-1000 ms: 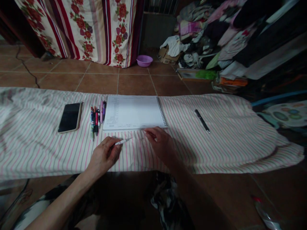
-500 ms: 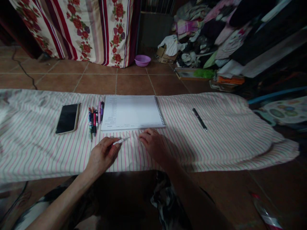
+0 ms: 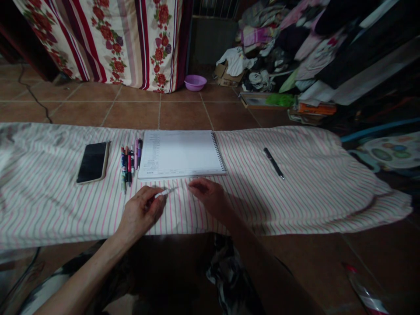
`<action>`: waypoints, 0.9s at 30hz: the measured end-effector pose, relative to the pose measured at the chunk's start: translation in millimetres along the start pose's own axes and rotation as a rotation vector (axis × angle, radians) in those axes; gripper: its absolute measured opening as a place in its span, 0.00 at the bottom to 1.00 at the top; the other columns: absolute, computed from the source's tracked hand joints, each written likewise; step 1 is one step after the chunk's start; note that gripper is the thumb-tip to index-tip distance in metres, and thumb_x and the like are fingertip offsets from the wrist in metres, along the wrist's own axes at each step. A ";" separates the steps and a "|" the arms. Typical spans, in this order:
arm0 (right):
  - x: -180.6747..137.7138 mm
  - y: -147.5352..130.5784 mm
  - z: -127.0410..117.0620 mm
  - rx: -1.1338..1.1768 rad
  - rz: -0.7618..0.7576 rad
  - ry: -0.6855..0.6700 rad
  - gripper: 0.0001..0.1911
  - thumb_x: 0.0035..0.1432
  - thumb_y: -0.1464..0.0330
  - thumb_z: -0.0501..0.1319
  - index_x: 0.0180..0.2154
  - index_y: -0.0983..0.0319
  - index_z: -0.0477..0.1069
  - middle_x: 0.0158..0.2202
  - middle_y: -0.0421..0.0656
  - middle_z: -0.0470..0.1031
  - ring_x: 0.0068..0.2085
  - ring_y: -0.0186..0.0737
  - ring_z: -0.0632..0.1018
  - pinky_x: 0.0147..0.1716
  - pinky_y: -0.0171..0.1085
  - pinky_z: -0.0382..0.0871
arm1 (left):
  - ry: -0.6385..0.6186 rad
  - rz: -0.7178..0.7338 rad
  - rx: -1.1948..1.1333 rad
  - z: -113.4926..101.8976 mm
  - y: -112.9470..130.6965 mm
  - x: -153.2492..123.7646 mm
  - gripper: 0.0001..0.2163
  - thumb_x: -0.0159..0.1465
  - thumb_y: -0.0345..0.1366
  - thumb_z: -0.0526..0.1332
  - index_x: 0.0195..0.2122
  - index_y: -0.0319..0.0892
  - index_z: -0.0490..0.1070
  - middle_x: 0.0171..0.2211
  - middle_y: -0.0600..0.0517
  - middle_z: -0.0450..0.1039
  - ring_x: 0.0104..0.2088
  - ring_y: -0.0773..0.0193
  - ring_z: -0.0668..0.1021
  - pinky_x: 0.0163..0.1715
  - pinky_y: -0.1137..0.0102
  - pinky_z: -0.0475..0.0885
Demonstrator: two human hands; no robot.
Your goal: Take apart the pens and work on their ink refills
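Note:
My left hand (image 3: 141, 213) rests on the striped cloth (image 3: 49, 205) and pinches a thin white pen (image 3: 166, 192) that points right. My right hand (image 3: 210, 196) lies just right of the pen's tip, fingers curled low over the cloth, nothing visible in them. Directly beyond both hands lies an open spiral notebook (image 3: 180, 154). A row of several coloured pens (image 3: 130, 162) sits along the notebook's left edge.
A dark phone (image 3: 92, 161) lies left of the pens. A black pen (image 3: 273, 163) lies alone on the cloth to the right. Beyond are tiled floor, a floral curtain (image 3: 114, 39), a purple bowl (image 3: 195, 82) and heaped clothes (image 3: 282, 48).
My right hand has slid left along the notebook's near edge toward the pen tip. My left hand has kept its hold on the white pen.

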State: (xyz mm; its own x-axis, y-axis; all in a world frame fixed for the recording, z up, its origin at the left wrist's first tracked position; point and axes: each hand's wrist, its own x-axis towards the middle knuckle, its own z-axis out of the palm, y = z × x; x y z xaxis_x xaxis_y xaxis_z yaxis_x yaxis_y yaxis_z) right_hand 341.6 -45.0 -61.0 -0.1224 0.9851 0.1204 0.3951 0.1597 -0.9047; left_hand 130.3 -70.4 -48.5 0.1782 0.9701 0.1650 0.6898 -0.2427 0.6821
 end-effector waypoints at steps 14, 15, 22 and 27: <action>-3.9 -3.8 -2.0 -0.023 -0.063 0.013 0.05 0.51 0.70 0.59 0.33 0.59 0.72 0.31 0.40 0.76 0.32 0.35 0.76 0.32 0.33 0.69 | -0.017 0.080 0.017 1.0 8.1 1.4 0.10 0.61 0.36 0.53 0.40 0.42 0.70 0.35 0.50 0.73 0.35 0.64 0.75 0.34 0.71 0.70; -4.1 -4.1 -2.0 -0.051 -0.081 0.012 0.05 0.52 0.70 0.59 0.33 0.59 0.73 0.31 0.40 0.76 0.32 0.34 0.76 0.32 0.33 0.69 | -0.015 0.082 0.020 1.4 8.1 1.5 0.10 0.61 0.36 0.53 0.40 0.42 0.70 0.35 0.49 0.73 0.35 0.64 0.75 0.35 0.71 0.71; -4.4 -7.4 -1.9 -0.110 -0.146 0.012 0.05 0.52 0.72 0.59 0.32 0.60 0.73 0.29 0.39 0.75 0.31 0.34 0.75 0.31 0.32 0.67 | -0.025 0.104 0.029 3.1 10.1 1.3 0.10 0.61 0.35 0.52 0.40 0.42 0.70 0.36 0.49 0.73 0.38 0.63 0.75 0.38 0.69 0.70; -4.7 -9.9 -2.3 -0.155 -0.163 0.001 0.05 0.52 0.72 0.59 0.32 0.60 0.73 0.29 0.39 0.74 0.31 0.33 0.74 0.32 0.32 0.67 | -0.026 0.097 0.046 4.3 11.5 0.4 0.10 0.61 0.36 0.53 0.40 0.43 0.70 0.35 0.49 0.73 0.37 0.62 0.75 0.36 0.68 0.70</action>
State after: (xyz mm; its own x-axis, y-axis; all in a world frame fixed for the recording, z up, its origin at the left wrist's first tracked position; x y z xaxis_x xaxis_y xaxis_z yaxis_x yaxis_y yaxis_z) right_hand 340.3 -51.1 -51.6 -0.1949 0.9456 0.2606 0.5051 0.3245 -0.7997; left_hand 141.4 -72.8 -43.7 0.2639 0.9415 0.2096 0.6995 -0.3364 0.6305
